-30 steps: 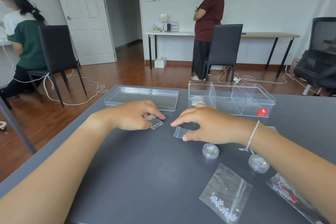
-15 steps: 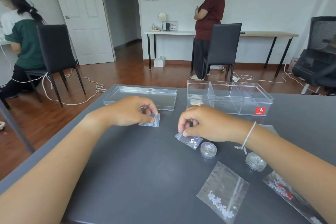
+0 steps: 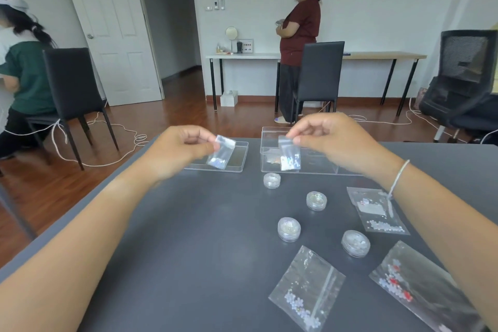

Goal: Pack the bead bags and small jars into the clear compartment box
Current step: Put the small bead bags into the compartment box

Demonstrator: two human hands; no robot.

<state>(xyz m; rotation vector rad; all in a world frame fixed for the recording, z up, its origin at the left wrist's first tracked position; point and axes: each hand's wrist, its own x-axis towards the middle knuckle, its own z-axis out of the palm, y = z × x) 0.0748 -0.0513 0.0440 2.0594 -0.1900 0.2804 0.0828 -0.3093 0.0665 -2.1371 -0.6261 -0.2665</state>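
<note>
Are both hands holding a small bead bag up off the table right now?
Yes, the left hand pinches one small bag and the right hand pinches another, both lifted clear of the table.

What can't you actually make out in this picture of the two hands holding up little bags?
- Head view: the compartment box is partly hidden behind the right hand and its small bag, so its contents are unclear.
- The left hand and its bag are motion-blurred; bead type unreadable.
- The red-bead bag is partly covered by the right forearm.
</note>
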